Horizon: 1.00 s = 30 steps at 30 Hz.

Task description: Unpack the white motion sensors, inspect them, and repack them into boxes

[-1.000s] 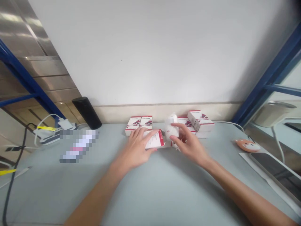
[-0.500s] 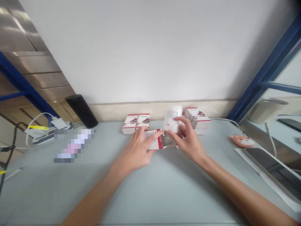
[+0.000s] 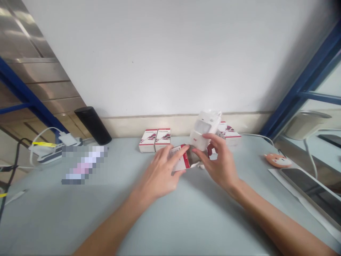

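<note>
My left hand (image 3: 162, 170) grips an opened white carton with a red stripe (image 3: 180, 159), its fingers across the carton's top face. My right hand (image 3: 220, 160) holds a white plastic device in a clear bag (image 3: 204, 129), raised just above and beside the carton's open end. Two closed red-and-white cartons (image 3: 154, 140) stand side by side behind my left hand. Further cartons (image 3: 230, 138) lie behind my right hand, partly hidden by the device.
A black cylinder (image 3: 93, 125) stands at the wall, near a power strip with cables (image 3: 54, 153). A pixelated object (image 3: 84, 165) lies on the grey table (image 3: 186, 217). To the right lie a fox-faced orange object (image 3: 274, 160) and a dark-screened tablet (image 3: 309, 188).
The bagged device has risen and moved right, away from the carton's open end. My right hand has lifted with it, while my left hand keeps the carton low.
</note>
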{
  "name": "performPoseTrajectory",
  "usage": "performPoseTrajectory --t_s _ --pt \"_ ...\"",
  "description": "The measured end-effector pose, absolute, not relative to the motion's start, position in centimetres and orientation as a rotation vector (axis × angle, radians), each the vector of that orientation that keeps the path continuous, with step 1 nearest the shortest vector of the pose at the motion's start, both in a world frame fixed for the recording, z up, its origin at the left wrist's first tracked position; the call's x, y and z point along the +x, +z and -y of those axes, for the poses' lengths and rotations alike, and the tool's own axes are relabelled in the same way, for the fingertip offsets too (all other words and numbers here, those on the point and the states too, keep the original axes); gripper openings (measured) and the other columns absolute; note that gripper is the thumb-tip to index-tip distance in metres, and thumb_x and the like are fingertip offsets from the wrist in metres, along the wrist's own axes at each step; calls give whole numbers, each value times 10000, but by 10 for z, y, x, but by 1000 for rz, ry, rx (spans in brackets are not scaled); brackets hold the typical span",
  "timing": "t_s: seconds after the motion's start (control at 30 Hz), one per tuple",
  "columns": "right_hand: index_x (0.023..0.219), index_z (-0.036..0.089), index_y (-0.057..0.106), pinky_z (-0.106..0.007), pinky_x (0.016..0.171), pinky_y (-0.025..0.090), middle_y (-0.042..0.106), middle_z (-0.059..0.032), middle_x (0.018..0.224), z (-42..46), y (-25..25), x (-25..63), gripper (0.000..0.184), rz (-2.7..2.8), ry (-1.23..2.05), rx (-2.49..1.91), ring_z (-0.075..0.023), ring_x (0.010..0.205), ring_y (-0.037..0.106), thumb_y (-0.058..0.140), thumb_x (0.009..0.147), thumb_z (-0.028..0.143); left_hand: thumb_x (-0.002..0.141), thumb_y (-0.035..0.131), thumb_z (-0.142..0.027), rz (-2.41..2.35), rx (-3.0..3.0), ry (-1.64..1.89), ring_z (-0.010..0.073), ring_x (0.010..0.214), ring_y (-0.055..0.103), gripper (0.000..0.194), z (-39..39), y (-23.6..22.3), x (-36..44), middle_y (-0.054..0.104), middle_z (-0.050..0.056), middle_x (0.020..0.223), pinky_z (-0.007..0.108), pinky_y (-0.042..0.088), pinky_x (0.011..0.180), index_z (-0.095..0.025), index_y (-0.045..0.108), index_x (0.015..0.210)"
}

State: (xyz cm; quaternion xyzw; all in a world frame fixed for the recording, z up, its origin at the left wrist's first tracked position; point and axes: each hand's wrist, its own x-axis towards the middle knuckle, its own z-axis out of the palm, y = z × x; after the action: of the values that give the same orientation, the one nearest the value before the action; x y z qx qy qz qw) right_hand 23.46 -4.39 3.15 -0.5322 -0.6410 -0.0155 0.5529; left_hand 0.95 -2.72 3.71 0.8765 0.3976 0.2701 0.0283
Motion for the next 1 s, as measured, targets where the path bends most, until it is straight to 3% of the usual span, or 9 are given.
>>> performPoseTrajectory --t_s 0.13,0.23,0.37,0.6,0.73,1.0 --pt "1262 326 635 -352 737 526 609 23 811 41 33 238 339 1561 -211 -1151 -172 669 580 767 958 398 1001 652 -374 -1256 2594 834 341 1312 617 729 30 41 12 523 88 1481 522 560 1073 -455 330 1650" --pt "1263 315 630 -324 673 504 615 25 778 42 35 238 365 1609 -201 -1107 -171 654 564 778 951 432 994 655 -427 -1304 2469 873 360 1368 594 777 30 45 12 506 109 1532 510 563 1062 -414 281 1675" --pt "1276 306 641 -307 660 502 675 6 839 44 35 237 364 1712 -142 -1081 -159 655 578 756 965 457 980 676 -413 -1267 2377 943 350 1468 517 833 27 46 10 484 114 1587 509 498 1166 -359 242 1688" --pt "1230 301 667 -296 649 478 636 32 751 47 38 234 360 1623 -165 -1185 -154 619 569 778 939 481 969 715 -385 -1152 2419 953 309 1428 548 777 23 40 6 512 80 1548 488 485 1194 -402 322 1640" --pt "1317 307 666 -285 620 470 646 26 767 45 41 237 417 1677 -113 -1258 -157 619 567 774 944 458 946 744 -337 -1087 2514 952 298 1365 582 757 21 36 3 532 76 1483 503 506 1168 -430 381 1603" --pt "1406 314 635 -336 738 501 700 -38 868 44 38 243 389 1931 -148 -1164 -227 808 616 675 1024 374 949 739 -313 -1120 2474 1091 291 1365 581 728 20 32 7 536 90 1481 468 539 1127 -387 396 1588"
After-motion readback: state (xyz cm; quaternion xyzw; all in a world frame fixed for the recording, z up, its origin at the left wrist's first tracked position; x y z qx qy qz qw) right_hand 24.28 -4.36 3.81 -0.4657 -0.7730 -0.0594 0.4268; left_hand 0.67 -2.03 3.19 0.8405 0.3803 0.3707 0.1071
